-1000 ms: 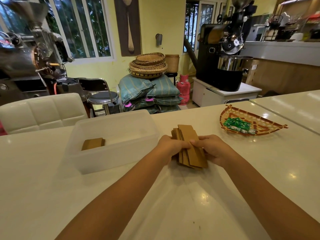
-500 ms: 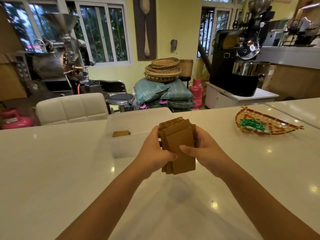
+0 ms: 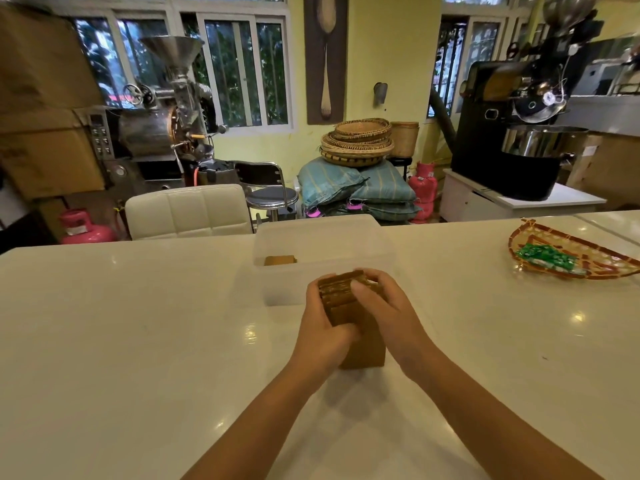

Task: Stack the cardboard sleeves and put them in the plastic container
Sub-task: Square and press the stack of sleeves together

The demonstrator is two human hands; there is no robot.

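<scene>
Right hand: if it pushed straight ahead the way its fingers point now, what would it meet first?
Probably the near wall of the translucent plastic container, just beyond the right hand and the brown cardboard sleeve stack it grips. Depth is unclear; the fingers may pass above the rim.

a glossy white worktop (image 3: 138, 341) fills the lower frame. at the right edge sits a woven tray (image 3: 568, 254) holding green packets (image 3: 547, 258). behind, a white padded chair (image 3: 188, 211) at centre left, stacked woven baskets (image 3: 356, 142) on striped sacks (image 3: 360, 188) at centre, a pink gas cylinder (image 3: 86, 228) far left, and a black roasting machine (image 3: 512, 133) upper right.
</scene>
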